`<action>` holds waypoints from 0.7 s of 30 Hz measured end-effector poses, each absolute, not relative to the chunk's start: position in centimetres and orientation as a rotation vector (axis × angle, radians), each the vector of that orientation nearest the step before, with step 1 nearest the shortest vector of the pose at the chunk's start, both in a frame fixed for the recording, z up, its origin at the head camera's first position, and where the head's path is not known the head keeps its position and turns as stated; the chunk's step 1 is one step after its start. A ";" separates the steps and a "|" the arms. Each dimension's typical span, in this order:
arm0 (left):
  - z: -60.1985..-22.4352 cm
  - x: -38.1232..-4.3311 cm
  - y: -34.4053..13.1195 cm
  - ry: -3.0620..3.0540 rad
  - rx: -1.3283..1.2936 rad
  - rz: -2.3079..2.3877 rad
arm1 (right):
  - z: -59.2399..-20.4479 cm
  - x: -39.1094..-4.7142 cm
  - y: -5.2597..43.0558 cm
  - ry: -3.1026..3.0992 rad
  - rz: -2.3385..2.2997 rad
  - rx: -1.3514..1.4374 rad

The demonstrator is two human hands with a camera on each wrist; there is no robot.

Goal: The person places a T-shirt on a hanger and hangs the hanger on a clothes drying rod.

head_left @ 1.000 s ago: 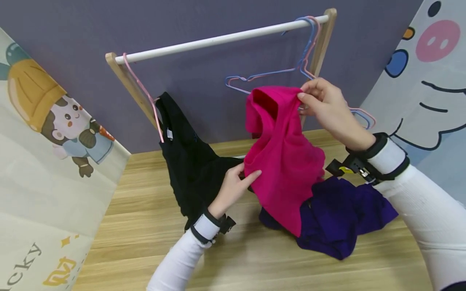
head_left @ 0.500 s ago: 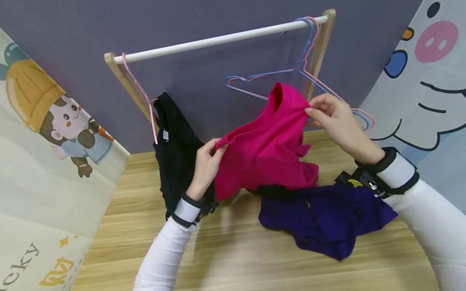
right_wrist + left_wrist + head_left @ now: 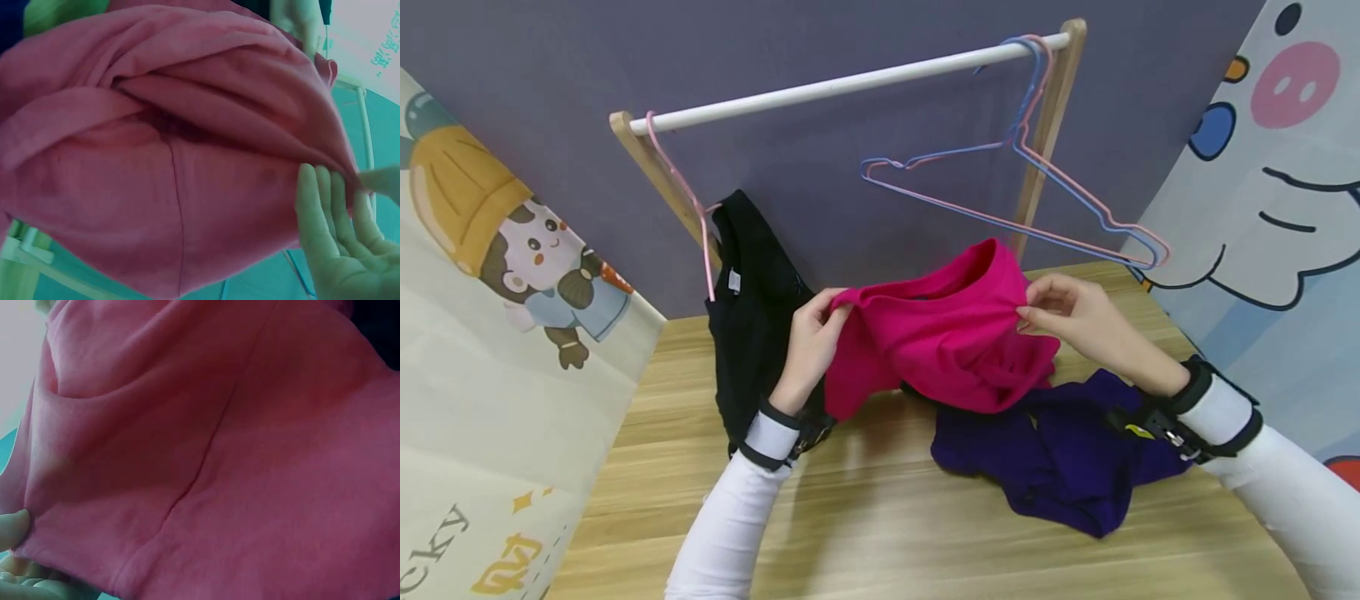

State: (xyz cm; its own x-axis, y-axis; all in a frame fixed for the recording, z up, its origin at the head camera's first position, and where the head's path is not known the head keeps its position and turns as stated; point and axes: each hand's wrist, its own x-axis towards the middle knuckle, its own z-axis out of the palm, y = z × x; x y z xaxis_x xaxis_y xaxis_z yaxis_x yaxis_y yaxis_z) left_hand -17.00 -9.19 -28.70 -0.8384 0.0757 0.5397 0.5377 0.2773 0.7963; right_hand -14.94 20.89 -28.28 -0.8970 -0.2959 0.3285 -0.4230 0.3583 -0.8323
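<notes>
A bright pink garment (image 3: pixel 940 333) is stretched between my two hands above the wooden surface. Its wide opening faces up in the head view; whether it is a shirt or shorts is unclear. My left hand (image 3: pixel 812 342) pinches the left end of the opening's edge between thumb and fingers. At the opposite end my right hand (image 3: pixel 1075 321) pinches the same edge, as the right wrist view also shows. Pink cloth with a seam fills most of the left wrist view. Crumpled under and in front of it lies a dark purple garment (image 3: pixel 1060 467).
A rack with a white bar (image 3: pixel 850 83) and wooden posts stands behind. From its left end a black garment (image 3: pixel 752 333) hangs on a pink hanger (image 3: pixel 681 179). Blue and pink hangers (image 3: pixel 1022 150) hang together at the right, above my right hand.
My left hand has moved left and up, and my right hand has come down. The pink garment has turned from hanging upright to spread sideways, its opening wider. The right hangers are now uncovered.
</notes>
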 end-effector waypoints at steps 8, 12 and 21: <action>-29.3 -17.1 -9.7 -2.186 -0.585 -1.596 | -30.5 -14.2 21.2 -2.574 1.651 0.850; -29.3 -16.9 -9.9 -2.214 -0.624 -1.576 | -31.2 -13.8 21.0 -2.674 1.556 0.893; -29.9 -16.8 -10.2 -2.242 -0.663 -1.630 | -30.3 -13.9 21.4 -2.692 1.402 0.951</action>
State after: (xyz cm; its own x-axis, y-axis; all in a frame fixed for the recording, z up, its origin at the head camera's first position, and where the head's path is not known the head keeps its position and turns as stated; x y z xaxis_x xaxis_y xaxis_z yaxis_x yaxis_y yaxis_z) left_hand -16.84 -10.23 -29.88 -0.8521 0.1942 0.4861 0.5223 0.2537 0.8142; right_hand -13.93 21.35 -30.35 -0.8206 -0.5231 0.2301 -0.4883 0.4328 -0.7577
